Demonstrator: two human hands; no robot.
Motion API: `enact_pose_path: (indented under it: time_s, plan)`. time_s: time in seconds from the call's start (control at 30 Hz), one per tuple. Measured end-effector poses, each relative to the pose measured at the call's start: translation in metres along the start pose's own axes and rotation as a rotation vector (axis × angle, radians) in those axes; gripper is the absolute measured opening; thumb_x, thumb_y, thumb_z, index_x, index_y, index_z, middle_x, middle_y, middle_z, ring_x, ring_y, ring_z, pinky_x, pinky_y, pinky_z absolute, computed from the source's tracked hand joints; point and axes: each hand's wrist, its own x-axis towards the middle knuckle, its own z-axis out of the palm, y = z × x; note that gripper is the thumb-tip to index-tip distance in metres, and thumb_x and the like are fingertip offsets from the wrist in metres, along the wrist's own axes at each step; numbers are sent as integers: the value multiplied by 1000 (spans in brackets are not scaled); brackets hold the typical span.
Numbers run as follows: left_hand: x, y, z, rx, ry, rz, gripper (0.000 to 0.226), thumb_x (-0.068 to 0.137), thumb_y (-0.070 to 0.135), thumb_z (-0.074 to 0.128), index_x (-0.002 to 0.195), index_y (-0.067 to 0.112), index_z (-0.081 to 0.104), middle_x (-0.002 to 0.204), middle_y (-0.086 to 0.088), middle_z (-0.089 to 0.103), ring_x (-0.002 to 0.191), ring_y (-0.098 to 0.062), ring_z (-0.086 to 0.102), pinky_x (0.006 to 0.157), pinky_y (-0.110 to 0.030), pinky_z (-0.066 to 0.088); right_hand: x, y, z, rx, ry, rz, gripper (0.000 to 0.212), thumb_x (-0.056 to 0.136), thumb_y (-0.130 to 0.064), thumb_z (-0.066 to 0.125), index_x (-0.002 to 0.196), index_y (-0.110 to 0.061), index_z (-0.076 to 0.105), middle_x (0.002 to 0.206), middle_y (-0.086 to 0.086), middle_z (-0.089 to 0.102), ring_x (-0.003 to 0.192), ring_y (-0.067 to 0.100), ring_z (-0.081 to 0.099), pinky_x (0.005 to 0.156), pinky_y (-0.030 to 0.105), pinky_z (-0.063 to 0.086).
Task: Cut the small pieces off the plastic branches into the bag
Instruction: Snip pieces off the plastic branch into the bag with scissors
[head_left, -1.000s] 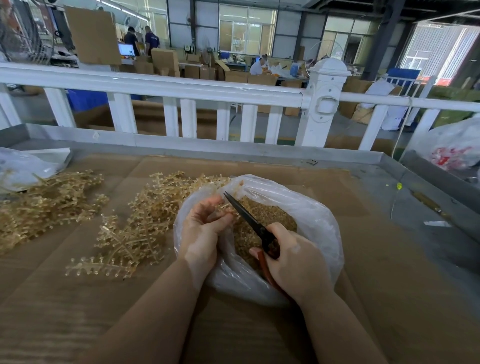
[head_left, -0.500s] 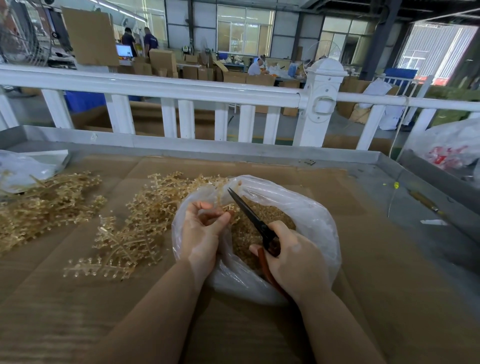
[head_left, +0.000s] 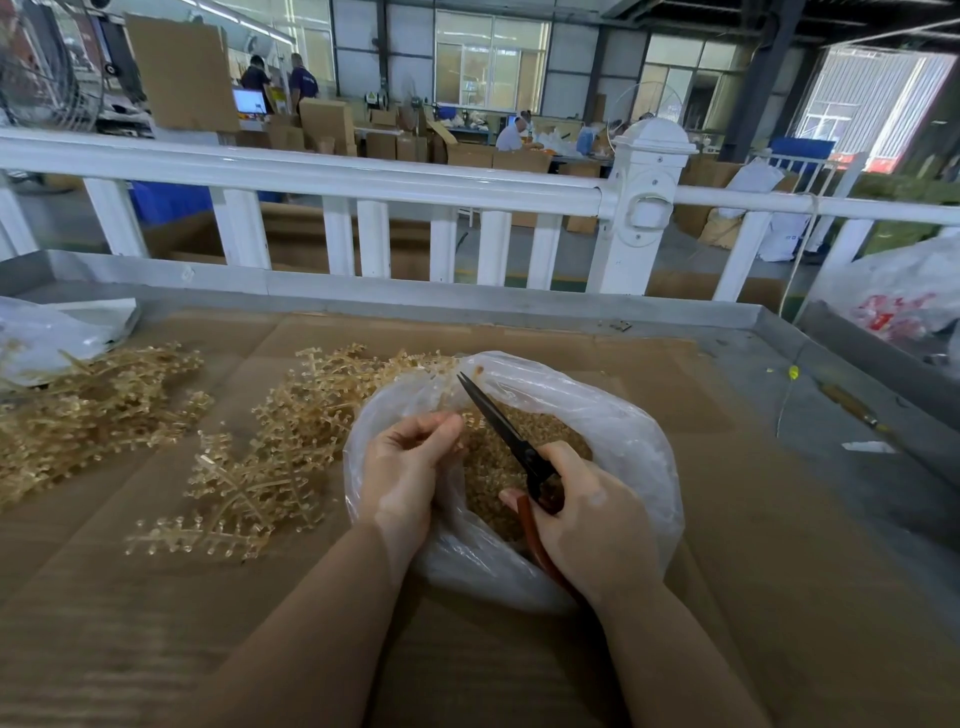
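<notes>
Head camera view of a task partway through, judging by the scene. One clear plastic bag (head_left: 597, 410) sits open on a cardboard-covered table (head_left: 727, 597), already holding a deep layer of small amber cut pieces (head_left: 498, 467). Over the bag's mouth, the left hand (head_left: 402, 470) pinches a plastic branch (head_left: 449, 395), and the right hand (head_left: 587, 525) is wrapped around the handles of one pair of scissors (head_left: 506, 434); whether the blades are parted cannot be told. Two heaps of uncut branches remain: one (head_left: 260, 457) touching the bag's left side, another (head_left: 88, 410) farther left.
</notes>
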Motion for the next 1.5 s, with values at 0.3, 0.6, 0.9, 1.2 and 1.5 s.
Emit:
enact_pose_path:
  time_s: [0.3, 0.6, 0.9, 1.2, 1.5]
  plan:
    - [-3, -2, 4, 376, 8, 94, 26, 77, -5, 72, 68, 20, 70, 77, 5, 71, 73, 0, 66, 66, -11, 50, -1, 0, -2, 9, 15, 6, 36, 78, -45, 72, 106, -23, 64, 85, -8, 67, 72, 3, 54, 65, 3, 27]
    - [-5, -1, 5, 481, 18, 95, 20, 73, 7, 80, 63, 21, 69, 72, 7, 69, 75, -4, 63, 68, -10, 49, 0, -2, -5, 12, -2, 8, 36, 79, -44, 72, 107, -21, 65, 87, -7, 69, 76, 7, 62, 65, 0, 27]
    - [-3, -2, 3, 538, -77, 122, 18, 79, 3, 74, 83, 21, 72, 95, 3, 71, 91, -5, 65, 81, -12, 50, -1, -2, -4, 3, -35, 0, 36, 81, -46, 69, 107, -22, 64, 87, -7, 69, 77, 9, 62, 68, 12, 39]
    - [6, -7, -8, 101, -49, 72, 41, 78, -17, 61, 83, 22, 74, 83, 8, 74, 77, -3, 67, 67, -15, 53, 0, 1, -3, 29, -41, 12, 44, 80, -51, 68, 115, -24, 62, 95, -9, 68, 86, 8, 62, 75, 13, 39]
    - [5, -3, -8, -19, -18, 28, 31, 76, -15, 63, 84, 14, 71, 80, 1, 74, 76, -11, 70, 65, -20, 55, -1, -2, -2, -36, -48, -8, 43, 78, -55, 66, 111, -27, 62, 91, -9, 69, 82, 8, 63, 69, 12, 37]
